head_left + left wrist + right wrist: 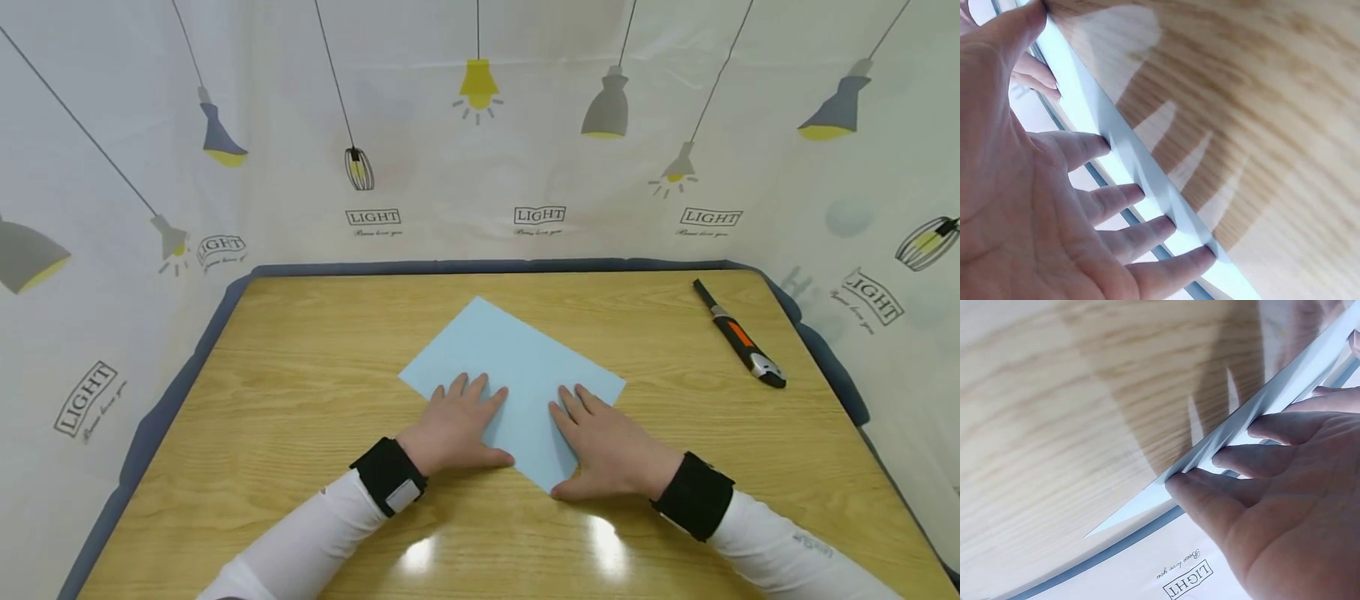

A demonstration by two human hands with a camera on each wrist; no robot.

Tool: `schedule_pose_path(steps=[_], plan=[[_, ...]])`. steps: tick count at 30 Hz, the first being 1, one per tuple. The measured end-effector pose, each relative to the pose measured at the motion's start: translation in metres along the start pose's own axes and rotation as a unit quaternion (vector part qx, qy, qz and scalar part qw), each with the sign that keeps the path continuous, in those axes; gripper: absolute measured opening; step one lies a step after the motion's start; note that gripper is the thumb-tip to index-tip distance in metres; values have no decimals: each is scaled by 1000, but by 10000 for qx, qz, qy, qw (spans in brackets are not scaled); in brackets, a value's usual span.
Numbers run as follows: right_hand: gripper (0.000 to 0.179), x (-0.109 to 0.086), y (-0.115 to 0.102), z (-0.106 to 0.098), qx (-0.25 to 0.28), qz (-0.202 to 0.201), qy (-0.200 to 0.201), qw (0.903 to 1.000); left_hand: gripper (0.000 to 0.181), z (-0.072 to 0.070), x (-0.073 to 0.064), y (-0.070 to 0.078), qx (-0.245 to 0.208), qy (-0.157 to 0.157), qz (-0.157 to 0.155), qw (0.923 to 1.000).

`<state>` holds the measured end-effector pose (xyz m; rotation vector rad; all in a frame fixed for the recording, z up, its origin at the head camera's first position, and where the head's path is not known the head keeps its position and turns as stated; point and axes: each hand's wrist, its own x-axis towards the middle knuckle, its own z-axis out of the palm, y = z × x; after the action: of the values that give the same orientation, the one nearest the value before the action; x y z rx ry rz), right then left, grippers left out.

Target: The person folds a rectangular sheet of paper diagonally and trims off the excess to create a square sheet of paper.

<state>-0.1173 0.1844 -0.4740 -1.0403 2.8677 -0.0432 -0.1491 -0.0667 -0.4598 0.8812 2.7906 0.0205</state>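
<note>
White sleeves [300, 533] lead to the left hand [456, 427] and right hand [611, 444], both spread and touching the blue paper [517, 364], which lies on the counter [300, 350] beneath and between them, its long axis slanting from beyond the left fingertips toward the right hand.

White lamp-printed sheeting [420, 108] around wooden table [300, 342]; bright reflections [607, 546].

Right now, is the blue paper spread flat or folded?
Spread flat: the paper lies on the table under left hand and right hand, no raised flap showing.
</note>
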Motion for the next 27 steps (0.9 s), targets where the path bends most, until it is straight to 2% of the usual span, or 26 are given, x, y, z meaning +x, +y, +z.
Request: schedule_pose_path(steps=[8,16,19,24,27], plan=[[107,4,-4,-3,-76,104,-69,9999,98,2,-2,-4,101,64,132,9998],[97,9,4,-1,24,309,241,9992,99,1,-2,-6,133,142,261,9995],[96,11,9,-1,143,467,308,9983,88,-1,-2,-6,179,176,315,9992],[93,12,16,-3,570,664,427,9952,49,-5,-2,-8,412,495,450,9969],[88,9,23,-3,710,678,516,9938,37,-7,-2,-10,476,660,543,9952]])
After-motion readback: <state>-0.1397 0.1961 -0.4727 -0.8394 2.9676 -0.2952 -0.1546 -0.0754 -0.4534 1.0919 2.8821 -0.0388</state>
